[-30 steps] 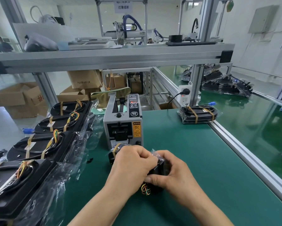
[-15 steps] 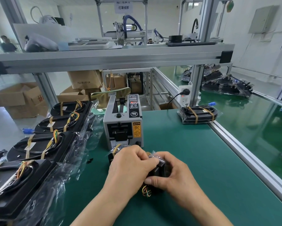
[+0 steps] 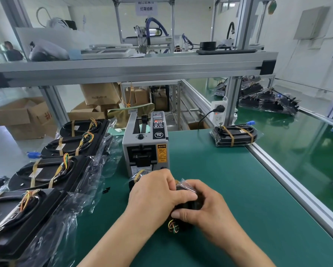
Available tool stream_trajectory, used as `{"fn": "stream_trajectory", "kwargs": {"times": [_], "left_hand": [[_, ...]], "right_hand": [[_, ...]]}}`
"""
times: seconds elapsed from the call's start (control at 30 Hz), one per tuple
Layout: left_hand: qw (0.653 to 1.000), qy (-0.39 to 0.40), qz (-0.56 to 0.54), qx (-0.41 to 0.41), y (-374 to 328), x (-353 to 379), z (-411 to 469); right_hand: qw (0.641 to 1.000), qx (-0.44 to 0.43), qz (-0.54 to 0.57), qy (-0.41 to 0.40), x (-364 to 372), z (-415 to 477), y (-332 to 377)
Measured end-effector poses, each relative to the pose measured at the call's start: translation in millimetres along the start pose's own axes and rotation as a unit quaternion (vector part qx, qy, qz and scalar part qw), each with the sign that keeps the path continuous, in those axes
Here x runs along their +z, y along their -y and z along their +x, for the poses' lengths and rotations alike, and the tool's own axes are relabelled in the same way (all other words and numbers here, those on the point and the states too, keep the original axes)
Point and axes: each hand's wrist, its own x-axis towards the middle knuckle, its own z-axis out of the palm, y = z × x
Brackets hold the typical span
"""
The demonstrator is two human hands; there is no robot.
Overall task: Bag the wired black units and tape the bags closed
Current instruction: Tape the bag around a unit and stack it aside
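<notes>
A small black unit (image 3: 188,206) in a clear plastic bag lies on the green mat, its coloured wires (image 3: 173,226) sticking out at the near end. My left hand (image 3: 154,191) grips the bag from the left and above. My right hand (image 3: 202,207) grips the unit from the right, thumb at its near side. Both hands hide most of the unit. The grey tape dispenser (image 3: 146,143) stands just behind my hands. Another small bagged piece (image 3: 136,177) lies at the dispenser's foot.
Several large black wired units (image 3: 52,170) in open clear bags lie in a row along the left edge. One taped bagged unit (image 3: 235,135) sits at the far right by the aluminium rail (image 3: 288,178). A shelf beam (image 3: 133,68) spans overhead.
Both hands have shifted slightly on the bagged unit, pressing the plastic closer around it. The unit stays at the same spot on the mat.
</notes>
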Motion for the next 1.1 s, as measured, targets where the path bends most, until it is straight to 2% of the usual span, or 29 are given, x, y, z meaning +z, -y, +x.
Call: {"fn": "stream_trajectory", "kwargs": {"times": [0.1, 0.33, 0.57, 0.63, 0.7, 0.77, 0.83, 0.93, 1.1], "left_hand": [[0.999, 0.033, -0.025, 0.023, 7, -6, 8], [0.998, 0.012, -0.066, 0.017, 19, -5, 14], [0.994, 0.043, -0.084, 0.049, 26, -5, 15], [0.99, 0.056, -0.122, 0.053, 30, -11, 14], [0.984, 0.02, -0.17, 0.051, 39, -22, 16], [0.981, -0.048, -0.182, 0.04, 54, -35, 20], [0.978, -0.081, -0.19, 0.027, 69, -46, 24], [0.981, -0.055, -0.181, 0.031, 86, -52, 26], [0.992, 0.003, -0.1, 0.074, 94, -47, 30]], "right_hand": [[1.0, 0.001, -0.003, -0.005, -1, 1, 0], [1.0, 0.002, 0.009, 0.005, -3, 1, 1], [1.0, 0.007, 0.003, 0.005, -4, 3, 1], [1.0, 0.01, 0.002, 0.007, -5, 3, 0], [1.0, 0.015, 0.003, 0.011, -6, 4, -1], [1.0, 0.018, 0.001, 0.013, -7, 5, -3], [1.0, 0.019, -0.002, 0.012, -7, 5, -4], [1.0, 0.021, -0.007, 0.012, -8, 5, -5], [1.0, 0.02, -0.017, 0.013, -7, 6, -4]]}}
